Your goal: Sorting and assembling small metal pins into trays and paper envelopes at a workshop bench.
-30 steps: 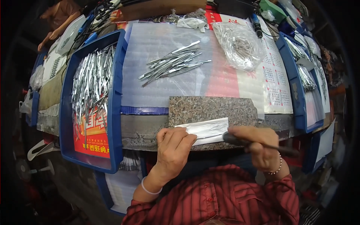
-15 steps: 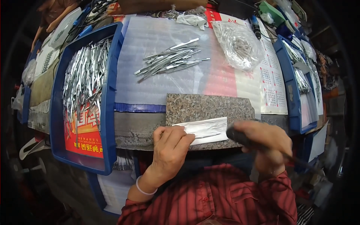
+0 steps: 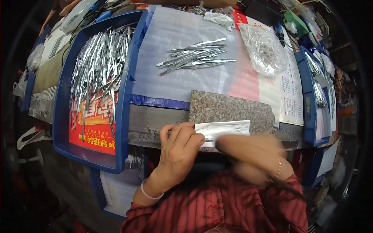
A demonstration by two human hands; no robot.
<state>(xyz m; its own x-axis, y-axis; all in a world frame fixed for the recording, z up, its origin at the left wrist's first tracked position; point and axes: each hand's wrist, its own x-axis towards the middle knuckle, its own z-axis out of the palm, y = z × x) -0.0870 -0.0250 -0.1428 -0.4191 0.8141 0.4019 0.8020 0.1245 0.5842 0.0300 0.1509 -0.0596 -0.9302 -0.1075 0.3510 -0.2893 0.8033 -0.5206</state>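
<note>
The left hand (image 3: 179,145) is resting at the near edge of the bench (image 3: 155,124), its fingers (image 3: 190,138) curled and pressing down on the left end of a white sheet (image 3: 225,130). A thin metal piece (image 3: 208,139) is peeking out just beside the fingertips, between sheet and hand; whether the fingers are pinching it cannot be told. The sheet is lying on the front part of a granite slab (image 3: 231,108), which is sitting at the bench edge.

The right hand (image 3: 252,153) is showing only as a motion blur just right of the left hand, over the sheet's lower right corner. Whether its fingers are open or closed cannot be told, nor what they are holding. A bracelet (image 3: 278,169) is showing at its wrist, and a white band (image 3: 149,194) is circling the left wrist.

Beyond the slab, a loose pile of metal pieces (image 3: 196,56) is lying on a pale plastic cover (image 3: 175,73). A clear bag (image 3: 264,50) is lying to its right. On the left, a blue tray (image 3: 124,116) is holding a heap of similar metal pieces (image 3: 97,70) over a red sheet. More blue trays (image 3: 309,112) are standing at the right.
</note>
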